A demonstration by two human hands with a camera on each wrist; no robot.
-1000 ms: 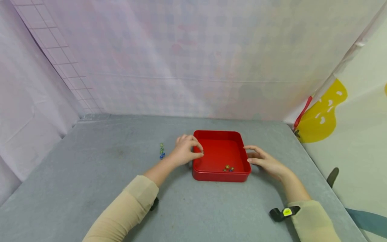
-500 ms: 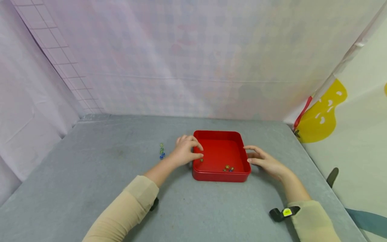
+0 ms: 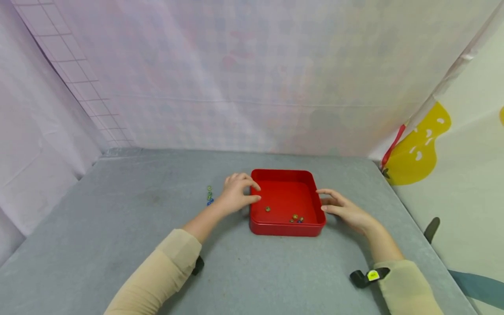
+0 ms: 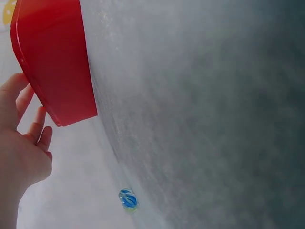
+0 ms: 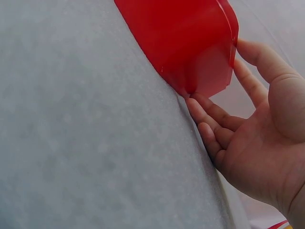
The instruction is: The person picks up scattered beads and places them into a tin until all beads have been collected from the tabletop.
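A square red box [image 3: 283, 230] with an open top sits on the grey table. Inside, one greenish marble [image 3: 267, 209] lies near the left wall, and several more marbles [image 3: 296, 217] gather by the front wall. My left hand [image 3: 235, 193] is at the box's left rim, thumb and fingers spread apart with nothing between them. On the opposite side, my right hand [image 3: 346, 212] touches the outer right wall with extended fingertips, also seen against the red wall [image 5: 190, 33] in the right wrist view. Left of the box stands a short row of green and blue marbles [image 3: 210, 196].
Grey cloth covers the table [image 3: 118, 236]. A pale checked curtain [image 3: 252, 87] closes off the back, and a white curtain with a yellow print [image 3: 419, 153] hangs along the right edge. Each wrist carries a black camera, the right one [image 3: 359, 279] near the sleeve.
The left hand has released a marble, which dropped into the box and rolled slightly right. That hand has drawn back a little to the left; the right hand stays at the wall.
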